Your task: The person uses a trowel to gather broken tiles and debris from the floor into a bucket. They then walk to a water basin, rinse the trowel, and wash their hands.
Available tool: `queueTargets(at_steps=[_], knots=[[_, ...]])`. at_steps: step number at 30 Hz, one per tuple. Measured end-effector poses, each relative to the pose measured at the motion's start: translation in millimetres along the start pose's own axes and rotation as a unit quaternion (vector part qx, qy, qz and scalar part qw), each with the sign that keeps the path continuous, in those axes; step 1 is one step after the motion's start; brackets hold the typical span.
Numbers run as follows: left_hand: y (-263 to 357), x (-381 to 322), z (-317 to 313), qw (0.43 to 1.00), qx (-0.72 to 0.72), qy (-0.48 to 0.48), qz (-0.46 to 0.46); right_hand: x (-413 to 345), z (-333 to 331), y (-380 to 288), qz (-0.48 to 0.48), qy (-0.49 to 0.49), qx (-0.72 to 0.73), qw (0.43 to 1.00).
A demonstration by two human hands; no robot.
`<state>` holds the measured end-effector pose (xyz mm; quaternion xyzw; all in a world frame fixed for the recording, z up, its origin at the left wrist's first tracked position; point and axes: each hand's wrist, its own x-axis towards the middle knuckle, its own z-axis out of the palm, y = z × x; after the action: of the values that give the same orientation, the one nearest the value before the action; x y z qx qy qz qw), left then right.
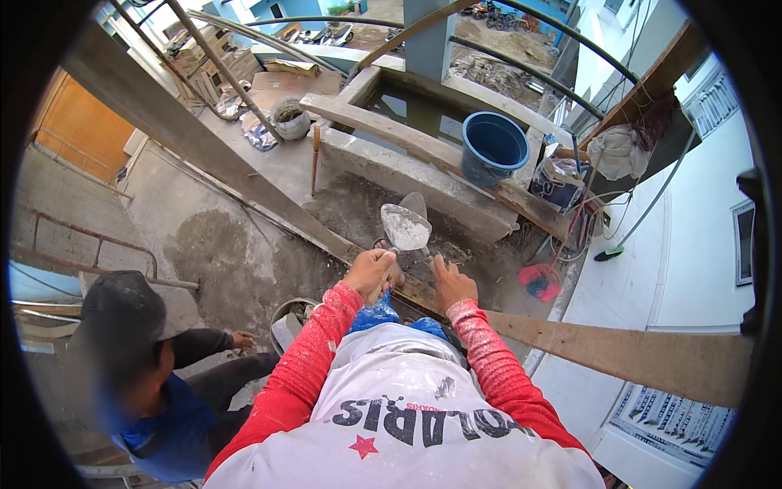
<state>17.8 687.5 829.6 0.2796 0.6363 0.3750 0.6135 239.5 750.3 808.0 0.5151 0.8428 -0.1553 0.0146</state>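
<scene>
My left hand (370, 274) is closed around the pale handle of a trowel (408, 231). Its blade carries whitish, mortar-like material. In my right hand (453, 282) is the grip of a second trowel (414, 203), whose blade shows partly behind the first. The two blades overlap in view; whether they touch I cannot tell. Both hands are above a wooden plank (421, 293), with one of my feet partly hidden behind the left hand. Red sleeves on both forearms are dusted with white.
A co-worker (125, 305) is close at left beside a bucket (280, 312). Ahead, a dark blue bucket (495, 147) sits on a concrete water tank's edge (415, 177). Wooden beams (201, 147) cross at left and right (623, 348). A pink net-like tool (540, 281) lies right.
</scene>
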Motion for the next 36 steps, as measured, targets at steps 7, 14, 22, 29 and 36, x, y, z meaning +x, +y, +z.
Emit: queueTargets(at_steps=[7, 14, 22, 29, 36], knots=[[-6, 84, -23, 0.975, -0.141, 0.17, -0.033, 56, 22, 37, 0.006, -0.078, 0.123, 0.989], [17, 195, -48, 0.947, -0.155, 0.274, 0.069, 262, 51, -48, 0.092, -0.181, 0.476, 0.855], [64, 244, -118, 0.938, 0.082, 0.27, 0.199, 407, 44, -116, 0.007, -0.311, 0.542, 0.781], [116, 279, -151, 0.809, -0.441, 0.384, -0.057, 461, 28, -147, 0.004, -0.334, 0.539, 0.773], [154, 342, -198, 0.816, -0.549, 0.179, 0.015, 541, -11, -167, -0.127, -0.295, 0.412, 0.852]])
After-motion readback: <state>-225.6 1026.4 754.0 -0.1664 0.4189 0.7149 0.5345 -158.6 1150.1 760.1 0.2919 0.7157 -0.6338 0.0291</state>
